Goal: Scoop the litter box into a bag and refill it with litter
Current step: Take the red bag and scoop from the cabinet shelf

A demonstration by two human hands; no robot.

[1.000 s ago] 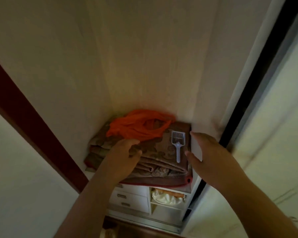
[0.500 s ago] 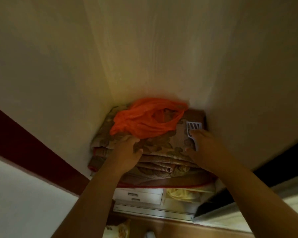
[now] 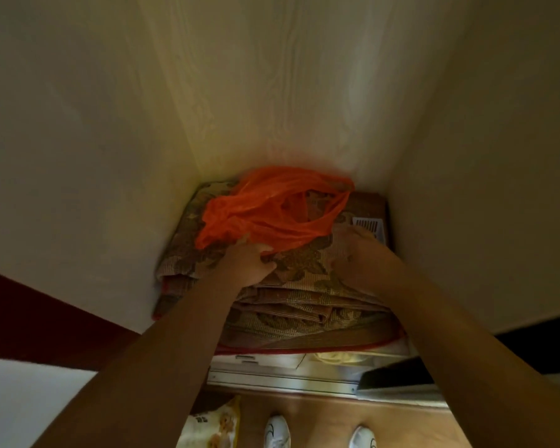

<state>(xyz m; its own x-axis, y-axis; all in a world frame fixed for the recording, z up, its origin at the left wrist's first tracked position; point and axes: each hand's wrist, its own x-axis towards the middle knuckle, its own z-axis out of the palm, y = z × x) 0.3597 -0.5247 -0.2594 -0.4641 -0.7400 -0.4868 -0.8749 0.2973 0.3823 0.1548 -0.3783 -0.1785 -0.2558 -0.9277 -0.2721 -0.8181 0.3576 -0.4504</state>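
Overhead, pale wood-grain panels enclose folded patterned blankets.

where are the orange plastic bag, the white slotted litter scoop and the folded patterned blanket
orange plastic bag (image 3: 265,218): head view, on its crumpled middle
white slotted litter scoop (image 3: 369,226): head view, on its slotted head
folded patterned blanket (image 3: 304,263): head view, on its top fold

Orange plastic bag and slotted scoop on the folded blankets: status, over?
Left hand grips orange plastic bag's near edge. Right hand covers white slotted scoop's handle; grip unclear. Both lie on folded patterned blankets.
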